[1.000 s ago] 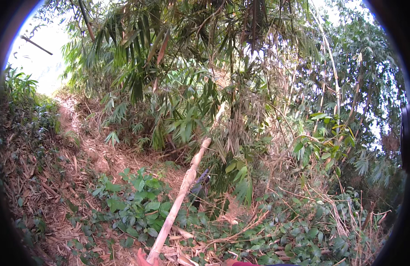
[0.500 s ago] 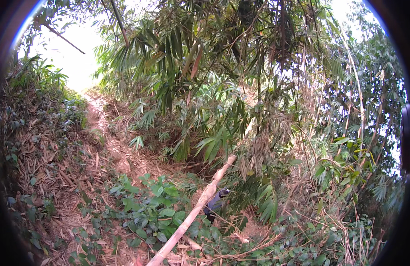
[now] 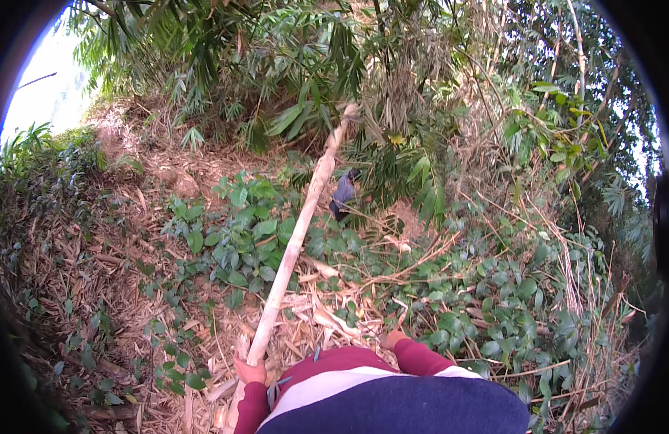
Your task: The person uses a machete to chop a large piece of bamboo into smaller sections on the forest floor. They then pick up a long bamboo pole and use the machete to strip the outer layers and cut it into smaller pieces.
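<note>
A person stands on a leaf-strewn slope, seen from above, their striped maroon, white and navy top filling the lower middle of the view. The left hand [image 3: 250,371] sits low beside the chest, fingers wrapped around the near end of a long pale bamboo pole [image 3: 297,235]. The pole runs from that grip up and slightly rightward, over the ground, with its far end reaching into the hanging bamboo foliage [image 3: 327,58] at the top. The right hand [image 3: 390,339] shows just past a maroon cuff, held out low in front of the body close to dry stalks; whether its fingers are spread or curled cannot be told.

Beside the upper part of the pole, just to its right, lies a small dark object [image 3: 343,194], too unclear to identify. Left of the pole the ground is a bare dirt path [image 3: 154,166] with dry litter, fairly open. To the right, green creepers [image 3: 486,304] and tangled dry stems crowd in thickly. A dark circular rim borders the whole view.
</note>
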The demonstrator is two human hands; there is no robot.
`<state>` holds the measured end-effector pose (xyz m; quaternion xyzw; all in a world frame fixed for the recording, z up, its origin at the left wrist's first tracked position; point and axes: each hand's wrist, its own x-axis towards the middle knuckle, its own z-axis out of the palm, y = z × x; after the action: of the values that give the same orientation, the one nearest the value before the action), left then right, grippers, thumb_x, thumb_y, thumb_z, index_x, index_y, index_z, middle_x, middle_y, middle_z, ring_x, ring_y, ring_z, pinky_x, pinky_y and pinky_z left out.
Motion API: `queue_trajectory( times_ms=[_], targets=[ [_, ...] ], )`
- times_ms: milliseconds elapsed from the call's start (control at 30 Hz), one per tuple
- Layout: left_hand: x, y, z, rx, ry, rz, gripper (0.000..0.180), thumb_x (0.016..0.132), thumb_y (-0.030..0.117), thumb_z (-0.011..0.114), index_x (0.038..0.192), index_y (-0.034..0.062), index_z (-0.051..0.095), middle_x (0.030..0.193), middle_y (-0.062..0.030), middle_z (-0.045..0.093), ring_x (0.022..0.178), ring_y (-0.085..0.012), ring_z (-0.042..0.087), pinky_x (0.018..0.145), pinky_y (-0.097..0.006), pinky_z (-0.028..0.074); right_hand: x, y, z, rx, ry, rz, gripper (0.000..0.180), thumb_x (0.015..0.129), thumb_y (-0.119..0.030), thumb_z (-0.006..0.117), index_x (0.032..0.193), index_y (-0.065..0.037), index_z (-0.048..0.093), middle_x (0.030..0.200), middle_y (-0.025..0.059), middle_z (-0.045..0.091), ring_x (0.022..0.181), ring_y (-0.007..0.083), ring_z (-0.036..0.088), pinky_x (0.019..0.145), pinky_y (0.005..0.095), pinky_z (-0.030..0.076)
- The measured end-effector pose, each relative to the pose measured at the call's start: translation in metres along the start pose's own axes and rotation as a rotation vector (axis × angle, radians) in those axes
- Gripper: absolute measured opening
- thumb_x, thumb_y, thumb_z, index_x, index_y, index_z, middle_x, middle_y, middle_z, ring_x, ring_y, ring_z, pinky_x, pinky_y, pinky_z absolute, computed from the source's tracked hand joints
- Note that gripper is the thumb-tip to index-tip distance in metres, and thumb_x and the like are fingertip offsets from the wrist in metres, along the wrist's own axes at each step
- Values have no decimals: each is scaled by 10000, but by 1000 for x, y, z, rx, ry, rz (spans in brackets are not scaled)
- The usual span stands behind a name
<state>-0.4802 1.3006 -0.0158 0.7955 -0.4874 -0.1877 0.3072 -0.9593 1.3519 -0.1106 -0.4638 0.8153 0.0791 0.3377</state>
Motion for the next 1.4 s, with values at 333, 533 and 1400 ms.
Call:
queue_trajectory(
  times_ms=[333,533,1400],
  targets=[
    [21,175,-50,-232,120,498,840,723,158,745,1462,20,372,1272,-195,506,1212,-366,466,1081,-488,323,-34,51,19,-46,-22,-236,485,887,-523,567,977,-80,742,928,175,741,842,351,715,777,440,561],
    [35,248,-77,-395,292,632,749,719,190,748,1403,59,471,1263,-172,555,1178,-367,512,1051,-462,374,-43,9,-44,132,117,112,622,729,-562,757,903,36,742,877,204,744,837,310,734,785,408,558],
    [-64,-80,-477,-31,943,-74,566,855,202,611,1379,55,454,1030,-146,598,1046,-312,573,968,-454,443,-49,-419,73,-140,13,-1232,404,822,-133,664,1099,133,540,790,177,644,602,281,614,582,417,522]
  ],
)
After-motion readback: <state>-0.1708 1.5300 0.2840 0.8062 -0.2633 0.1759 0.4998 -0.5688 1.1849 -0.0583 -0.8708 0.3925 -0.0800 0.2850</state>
